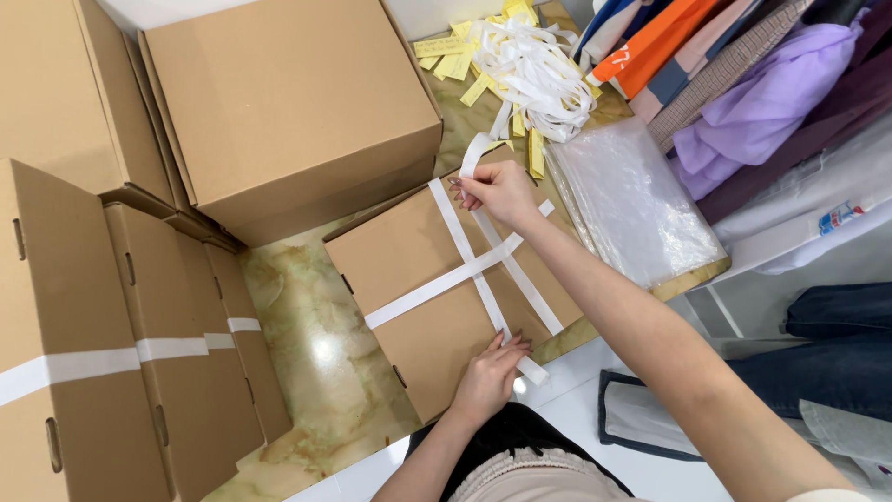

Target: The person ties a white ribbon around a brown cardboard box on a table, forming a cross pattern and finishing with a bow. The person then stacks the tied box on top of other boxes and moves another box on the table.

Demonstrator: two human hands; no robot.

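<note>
A large closed cardboard box [288, 102] fills the far left, and taped boxes [139, 363] stand in a row along your near left. Between them and the clothes [743, 84] piled at the far right, the flat brown box [446, 288] you are working on lies on the marbled table [307, 344], crossed by white tape strips [465, 274]. Your right arm reaches in long from the near right, wrist bent down, and your right hand [500, 191] pinches a tape end at the box's far edge, fingertips closed on it. Your left hand [491, 372] comes up from near you, fingers flat and pressing the strip's near end onto the box. Clear plastic bags [632, 204] lie just right of it; loose tape and yellow backings [520, 56] are heaped beyond.
</note>
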